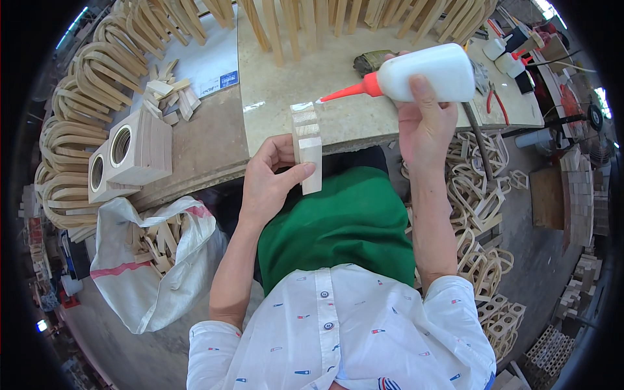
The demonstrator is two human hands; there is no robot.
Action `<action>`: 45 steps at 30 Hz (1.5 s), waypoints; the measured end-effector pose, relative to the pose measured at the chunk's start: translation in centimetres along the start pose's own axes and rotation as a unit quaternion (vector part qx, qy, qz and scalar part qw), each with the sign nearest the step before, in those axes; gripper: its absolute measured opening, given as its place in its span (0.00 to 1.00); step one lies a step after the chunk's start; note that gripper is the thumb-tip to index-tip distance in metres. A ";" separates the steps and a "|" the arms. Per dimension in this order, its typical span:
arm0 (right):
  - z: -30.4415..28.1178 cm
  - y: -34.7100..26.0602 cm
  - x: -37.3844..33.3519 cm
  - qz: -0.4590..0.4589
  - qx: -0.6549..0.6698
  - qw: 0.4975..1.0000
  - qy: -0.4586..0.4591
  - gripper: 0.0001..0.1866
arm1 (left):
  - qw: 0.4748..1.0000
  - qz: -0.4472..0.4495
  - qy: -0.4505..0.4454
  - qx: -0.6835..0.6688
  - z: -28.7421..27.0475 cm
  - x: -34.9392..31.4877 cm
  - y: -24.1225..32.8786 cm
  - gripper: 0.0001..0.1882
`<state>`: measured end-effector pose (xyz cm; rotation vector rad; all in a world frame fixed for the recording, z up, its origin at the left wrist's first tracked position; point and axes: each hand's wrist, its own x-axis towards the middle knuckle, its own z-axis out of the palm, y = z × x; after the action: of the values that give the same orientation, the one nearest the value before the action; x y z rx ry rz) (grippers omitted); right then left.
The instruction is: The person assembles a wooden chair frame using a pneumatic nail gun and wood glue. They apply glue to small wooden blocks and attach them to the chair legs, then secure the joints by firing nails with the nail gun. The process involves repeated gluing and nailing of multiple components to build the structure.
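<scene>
My left hand [273, 172] is closed round a pale wooden piece [308, 146], thumb on its near face. It is held upright at the front edge of the workbench [344, 127], and its top end has stepped blocks. A white glue bottle [432, 73] with a red nozzle lies sideways in my right hand [426, 117], thumb and fingers wrapped round it. The nozzle points left, its whitish tip just to the right of the wooden piece's top end. Whether the tip touches the wood I cannot tell.
Bent wooden frames [91, 84] line the bench's left and back. Wooden blocks with round holes [136, 146] and offcuts [170, 94] lie at left. A white sack of scraps [153, 260] stands below. Red-handled pliers [497, 104] lie at right; more frames [481, 195] are piled under there.
</scene>
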<state>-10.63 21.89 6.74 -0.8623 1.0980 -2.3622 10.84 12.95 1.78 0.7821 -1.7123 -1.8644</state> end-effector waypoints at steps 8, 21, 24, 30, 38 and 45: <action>1.0 -0.1 -1.2 0.030 0.046 0.998 -0.011 0.22 | 1.000 -0.024 0.001 0.012 0.8 0.3 0.6 0.23; -0.4 0.5 -1.6 0.009 -0.005 1.000 0.002 0.23 | 1.000 -0.015 0.009 -0.005 0.3 0.1 -0.4 0.22; -0.3 -0.1 -1.8 0.013 0.014 1.000 0.006 0.24 | 1.000 -0.010 0.013 -0.004 0.3 0.4 -0.3 0.22; 0.4 0.0 -2.5 0.032 0.037 0.999 -0.003 0.25 | 1.000 -0.014 0.014 0.000 0.7 0.6 -0.1 0.22; 0.5 0.8 -2.9 0.046 0.040 0.998 0.015 0.27 | 1.000 -0.023 0.015 0.004 0.7 0.5 0.2 0.23; -0.5 -0.1 -2.9 0.011 -0.008 1.000 0.007 0.29 | 0.999 -0.023 0.025 -0.006 0.5 0.6 -0.1 0.23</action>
<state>-8.91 23.87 5.49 -0.8364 1.1276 -2.3490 10.02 12.93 1.65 0.8627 -1.6646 -1.8672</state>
